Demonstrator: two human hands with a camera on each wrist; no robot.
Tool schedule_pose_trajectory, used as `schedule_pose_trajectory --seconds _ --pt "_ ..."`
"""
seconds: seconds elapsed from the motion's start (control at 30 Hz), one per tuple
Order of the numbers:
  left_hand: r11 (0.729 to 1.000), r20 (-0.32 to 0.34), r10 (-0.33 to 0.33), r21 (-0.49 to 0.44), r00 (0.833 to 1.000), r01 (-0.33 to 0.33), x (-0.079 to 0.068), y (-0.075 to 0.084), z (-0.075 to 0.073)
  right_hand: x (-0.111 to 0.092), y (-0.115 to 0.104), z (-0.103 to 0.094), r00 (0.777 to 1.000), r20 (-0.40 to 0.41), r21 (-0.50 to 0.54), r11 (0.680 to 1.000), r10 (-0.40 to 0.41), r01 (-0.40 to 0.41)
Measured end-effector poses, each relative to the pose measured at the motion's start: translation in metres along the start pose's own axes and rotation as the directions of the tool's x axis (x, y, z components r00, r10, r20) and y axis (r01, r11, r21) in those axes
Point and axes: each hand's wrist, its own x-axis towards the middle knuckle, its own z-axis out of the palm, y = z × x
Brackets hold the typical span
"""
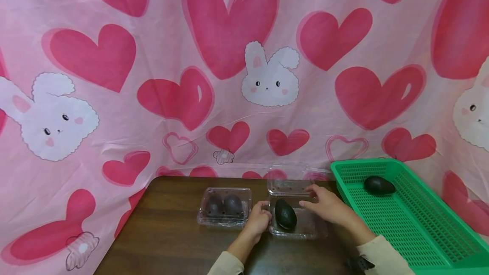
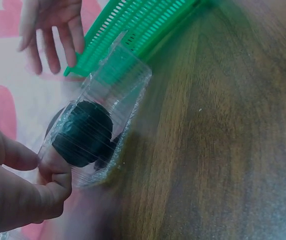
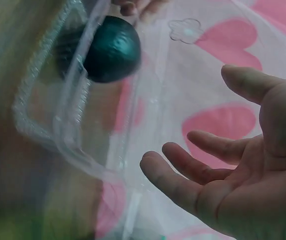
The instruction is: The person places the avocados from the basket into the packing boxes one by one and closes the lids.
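Observation:
A clear plastic clamshell box (image 1: pixel 304 223) lies on the table with its lid (image 1: pixel 286 186) folded back. One dark green avocado (image 1: pixel 285 215) sits in its left half. My left hand (image 1: pixel 259 219) pinches the box's left rim between thumb and fingers, as the left wrist view shows. Over the box's right side is my right hand (image 1: pixel 327 205), its fingers spread and holding nothing. In the right wrist view, this right hand (image 3: pixel 232 170) is apart from the box, palm and loosely bent fingers visible.
Left of the box stands a lidded clamshell (image 1: pixel 225 220) with two dark avocados inside. A green plastic basket (image 1: pixel 416 211) at the right holds one avocado (image 1: pixel 379 186). Behind the brown wooden table (image 1: pixel 172 224) hangs a pink heart-patterned cloth (image 1: pixel 160 54).

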Motion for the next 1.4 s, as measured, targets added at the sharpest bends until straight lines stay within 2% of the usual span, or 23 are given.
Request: schedule_pose_trajectory --seconds 0.37,0.63,0.9,1.07,1.4 --pt "1.000 0.002 -0.004 -0.012 1.000 0.004 0.001 -0.003 0.001 -0.016 0.003 -0.045 0.998 -0.050 -0.014 0.999 -0.038 0.037" --pt "1.000 -0.001 -0.010 -0.005 1.000 0.010 0.002 -0.002 0.001 -0.022 0.017 -0.076 0.998 -0.068 -0.090 0.996 -0.009 0.003" --pt "1.000 -0.007 -0.005 0.007 1.000 0.005 0.003 -0.002 0.002 -0.023 0.030 -0.097 0.989 -0.126 -0.137 0.989 -0.078 0.060" --pt "1.000 -0.005 0.002 0.003 1.000 -0.002 0.002 -0.001 0.002 -0.017 0.048 -0.110 0.986 -0.132 -0.159 0.984 -0.107 0.085" --pt "1.000 -0.004 0.001 0.002 1.000 -0.001 0.001 0.002 0.001 -0.004 0.095 -0.118 0.981 -0.180 -0.164 0.985 -0.076 0.046"
